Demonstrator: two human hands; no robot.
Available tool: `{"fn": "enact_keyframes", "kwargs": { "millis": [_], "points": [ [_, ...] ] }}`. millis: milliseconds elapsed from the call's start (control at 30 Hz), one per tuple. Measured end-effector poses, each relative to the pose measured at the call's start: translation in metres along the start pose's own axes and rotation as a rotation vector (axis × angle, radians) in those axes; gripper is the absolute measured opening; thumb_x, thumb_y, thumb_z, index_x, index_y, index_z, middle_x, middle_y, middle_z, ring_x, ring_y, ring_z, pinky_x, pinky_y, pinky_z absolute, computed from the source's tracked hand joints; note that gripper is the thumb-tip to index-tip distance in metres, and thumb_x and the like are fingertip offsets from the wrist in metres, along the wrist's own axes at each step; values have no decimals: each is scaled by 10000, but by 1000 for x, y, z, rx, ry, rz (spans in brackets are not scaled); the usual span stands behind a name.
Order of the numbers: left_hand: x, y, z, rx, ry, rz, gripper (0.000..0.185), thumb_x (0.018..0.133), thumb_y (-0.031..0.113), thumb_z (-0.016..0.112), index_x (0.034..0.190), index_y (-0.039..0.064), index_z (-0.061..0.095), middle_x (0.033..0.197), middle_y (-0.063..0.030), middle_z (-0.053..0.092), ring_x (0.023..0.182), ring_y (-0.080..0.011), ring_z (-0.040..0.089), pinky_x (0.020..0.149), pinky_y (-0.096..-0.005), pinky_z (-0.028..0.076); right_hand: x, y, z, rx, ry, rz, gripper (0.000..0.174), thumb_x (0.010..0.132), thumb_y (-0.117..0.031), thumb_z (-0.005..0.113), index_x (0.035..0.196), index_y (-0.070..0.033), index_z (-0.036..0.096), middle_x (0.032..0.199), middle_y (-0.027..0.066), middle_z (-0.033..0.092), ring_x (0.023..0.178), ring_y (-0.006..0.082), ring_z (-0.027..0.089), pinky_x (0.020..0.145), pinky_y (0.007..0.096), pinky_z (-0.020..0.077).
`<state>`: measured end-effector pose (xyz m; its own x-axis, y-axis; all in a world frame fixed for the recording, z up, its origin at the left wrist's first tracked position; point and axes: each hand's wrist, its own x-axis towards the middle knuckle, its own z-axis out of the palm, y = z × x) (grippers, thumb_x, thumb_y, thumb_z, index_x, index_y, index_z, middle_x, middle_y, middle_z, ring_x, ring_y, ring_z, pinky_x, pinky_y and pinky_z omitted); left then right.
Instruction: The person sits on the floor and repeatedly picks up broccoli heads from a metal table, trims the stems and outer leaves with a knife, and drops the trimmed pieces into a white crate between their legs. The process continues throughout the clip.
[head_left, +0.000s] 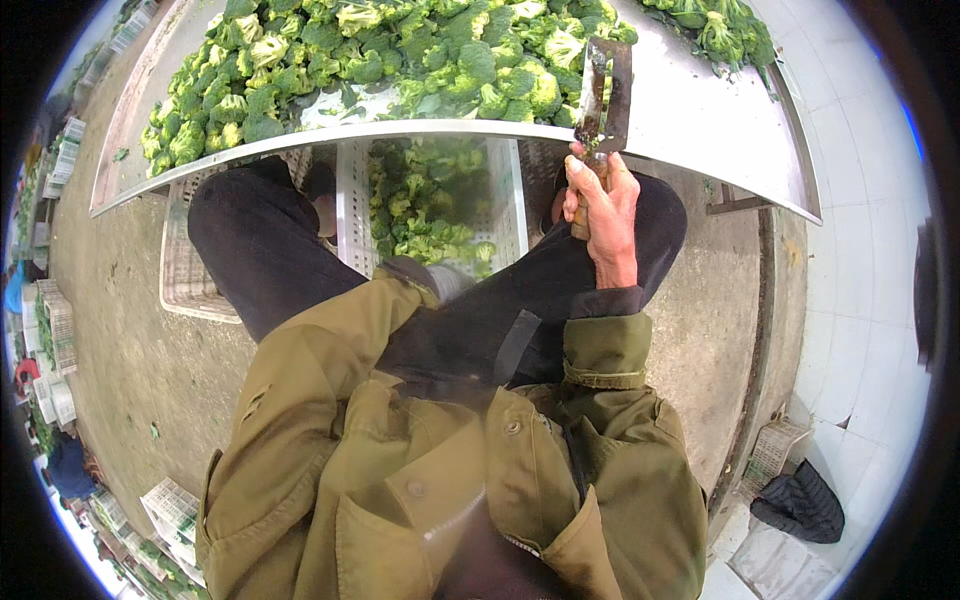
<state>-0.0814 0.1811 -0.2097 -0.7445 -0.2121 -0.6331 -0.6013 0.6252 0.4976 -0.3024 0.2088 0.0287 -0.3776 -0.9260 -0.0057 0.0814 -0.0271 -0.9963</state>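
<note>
My right hand (606, 199) is closed round the wooden handle of a broad-bladed knife (621, 94), probably a cleaver. Its stained blade points away from me, over the near edge of a metal table (697, 131). Broccoli florets (360, 64) lie heaped on that table. My left hand (451, 283), blurred and apparently in a grey glove, is low between my knees at the near end of a white plastic crate (352, 202). More broccoli pieces (420, 195) are inside the crate; one floret (485, 251) is just beyond the left hand. Whether that hand holds anything is unclear.
The table's raised metal rim crosses above my knees. Another pale crate (199, 277) stands beside my left leg. More broccoli (716, 30) lies at the table's far right. A small crate (776, 450) and a dark quilted item (801, 502) are at the lower right.
</note>
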Motion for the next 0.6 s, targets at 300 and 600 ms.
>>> {"fn": "enact_keyframes", "kwargs": {
  "millis": [300,600],
  "points": [
    [-3,-1,6,-25,-52,9,314,977,241,584,1209,59,694,1150,-161,723,1078,-339,712,837,-451,589,36,-44,22,-23,-50,-67,336,959,-138,717,1209,52,599,725,7,588,545,68,528,481,234,429],
    [3,-7,24,-71,-156,-22,337,1001,275,555,1221,55,686,1164,-148,718,1094,-331,708,825,-449,594,83,-59,33,-52,-163,4,411,978,-152,674,1296,83,560,797,28,561,599,81,526,516,251,454]
  ]
}}
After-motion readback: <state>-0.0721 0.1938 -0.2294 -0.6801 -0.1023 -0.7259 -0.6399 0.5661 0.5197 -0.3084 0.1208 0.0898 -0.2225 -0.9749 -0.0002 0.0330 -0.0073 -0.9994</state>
